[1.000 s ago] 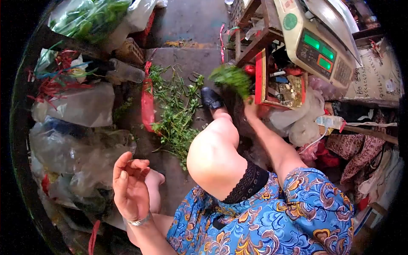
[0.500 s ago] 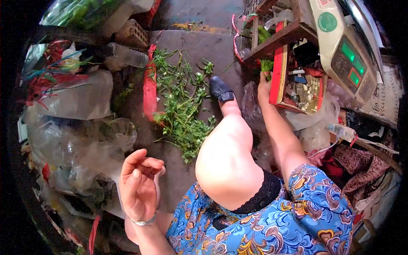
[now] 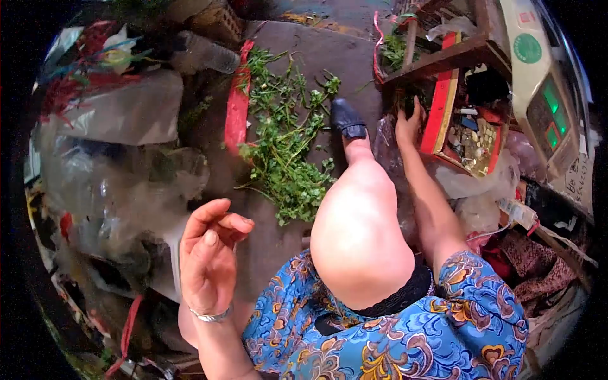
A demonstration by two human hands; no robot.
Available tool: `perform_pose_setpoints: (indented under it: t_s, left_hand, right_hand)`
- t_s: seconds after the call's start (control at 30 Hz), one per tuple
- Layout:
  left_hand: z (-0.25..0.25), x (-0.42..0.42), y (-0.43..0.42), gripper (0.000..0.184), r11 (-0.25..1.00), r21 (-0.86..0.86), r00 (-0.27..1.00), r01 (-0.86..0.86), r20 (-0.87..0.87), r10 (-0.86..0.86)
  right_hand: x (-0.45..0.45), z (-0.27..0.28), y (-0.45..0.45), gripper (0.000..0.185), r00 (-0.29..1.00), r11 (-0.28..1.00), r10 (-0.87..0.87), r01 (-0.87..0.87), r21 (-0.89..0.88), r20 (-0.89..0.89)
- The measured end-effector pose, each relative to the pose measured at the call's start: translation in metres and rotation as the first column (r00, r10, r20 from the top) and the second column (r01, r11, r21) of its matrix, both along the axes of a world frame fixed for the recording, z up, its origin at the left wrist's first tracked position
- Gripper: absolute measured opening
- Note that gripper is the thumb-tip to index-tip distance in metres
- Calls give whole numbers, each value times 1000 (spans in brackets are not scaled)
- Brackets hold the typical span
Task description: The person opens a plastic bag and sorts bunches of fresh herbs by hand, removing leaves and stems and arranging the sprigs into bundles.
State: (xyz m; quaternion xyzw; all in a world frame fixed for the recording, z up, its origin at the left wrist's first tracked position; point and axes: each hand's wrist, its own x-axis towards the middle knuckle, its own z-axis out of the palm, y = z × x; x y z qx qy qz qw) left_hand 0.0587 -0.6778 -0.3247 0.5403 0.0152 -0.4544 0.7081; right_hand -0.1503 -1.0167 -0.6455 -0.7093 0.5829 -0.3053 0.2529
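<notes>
The right hand (image 3: 410, 123) reaches down just left of the red-sided box (image 3: 440, 95), beside its outer wall; its thumb and a finger stand apart, with nothing seen gripped between them, though the shadow there hides what lies past the fingertips. Some leafy greens (image 3: 394, 50) show beyond that hand, above and left of the box, behind the bars of a wooden frame (image 3: 437, 63); the loose greens (image 3: 288, 158) spread over the floor (image 3: 272, 244) farther left of the box, well apart from the right hand, with a dark shoe (image 3: 348, 118) between. The left hand (image 3: 209, 259) is raised far to the lower left of the box; its fingers curl loosely, apart from the thumb, and the palm holds nothing.

Right of the box, a scale (image 3: 538, 95) has green lit displays, their digits too slanted to read; its casing bears a round green sticker (image 3: 527, 48) with illegible lettering; dark handwriting marks a pale board (image 3: 576, 180) to the lower right of the box, too cramped at this angle to read surely.

Inside the box lie many coins (image 3: 484, 142) and a small blue item (image 3: 468, 123); a clear bag (image 3: 481, 177) sits just below it; cloudy plastic bags (image 3: 126, 114) lie far to its left, their contents unclear.
</notes>
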Motion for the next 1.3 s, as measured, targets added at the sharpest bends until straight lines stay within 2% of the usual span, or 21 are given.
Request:
perform_pose_setpoints:
  t_s: [0.13,0.2,0.23,0.37,0.4,0.47,0.53,0.6,0.67,0.7,0.73,0.77,0.8,0.87,0.93,1.07,1.1,1.13,1.2,1.27,1.3]
  left_hand:
    - [8,10,8,45,999,-47,997,-5,75,9]
    - [15,15,11,43,997,-67,992,-44,111,51]
    - [17,18,16,42,997,-58,990,-57,125,64]
    - [17,29,31,41,996,-53,986,-71,145,78]
    - [19,29,31,40,996,-34,990,-78,117,81]
    - [19,29,34,39,995,-17,991,-101,87,102]
    - [18,30,38,36,996,-13,991,-83,103,84]
    - [19,30,43,35,993,-10,986,-117,122,117]
    - [18,29,49,34,992,-23,986,-124,111,126]
    - [21,28,49,33,989,-22,983,-147,108,148]
    - [21,28,50,33,988,-24,982,-155,103,157]
    - [20,27,52,31,980,-39,975,-197,101,200]
    - [19,27,54,29,970,-52,965,-239,97,243]
    - [19,28,61,29,970,-58,967,-238,77,242]
    - [20,28,65,29,970,-66,969,-234,62,238]
    - [22,31,71,28,965,-50,961,-258,88,262]
    - [21,32,74,28,966,-37,963,-255,82,257]
    - [20,32,76,28,966,-31,963,-256,82,258]
    - [20,32,79,28,967,-38,966,-250,61,252]
    - [19,31,80,28,966,-30,963,-259,71,260]
    - [18,29,81,29,964,-25,960,-266,86,268]
  right_hand:
    - [0,0,24,51,973,973,230,-230,18,-17]
    - [14,20,34,41,914,895,388,-405,188,120]
    - [23,27,34,37,889,862,453,-456,223,66]
    - [73,36,32,29,723,513,482,-691,510,495]
    - [88,42,33,29,715,502,492,-699,509,496]
    - [116,62,42,29,658,313,580,-724,615,479]
    - [139,91,56,29,622,293,644,-738,608,445]
    - [158,99,64,27,327,121,901,-821,558,286]
    - [172,103,73,25,266,47,908,-832,552,323]
    - [182,112,76,25,26,-75,984,-836,543,176]
    - [190,121,80,24,-221,-195,975,-809,555,22]
    - [196,129,83,27,-315,-276,949,-792,545,22]
    - [203,138,88,27,-323,-280,946,-785,552,21]
    - [216,151,98,33,-489,-285,863,-682,674,-131]
    - [234,150,109,39,-645,-324,715,-648,689,-270]
    - [254,122,153,39,-686,-309,559,-693,651,-465]
    - [248,104,162,40,-630,-335,544,-769,544,-555]
    - [246,90,172,49,-626,-329,513,-776,539,-587]
    - [223,68,180,46,-501,-316,565,-866,389,-656]
    - [197,29,186,53,-346,-114,595,-930,351,-725]
    - [177,12,184,48,-259,-85,594,-962,260,-762]
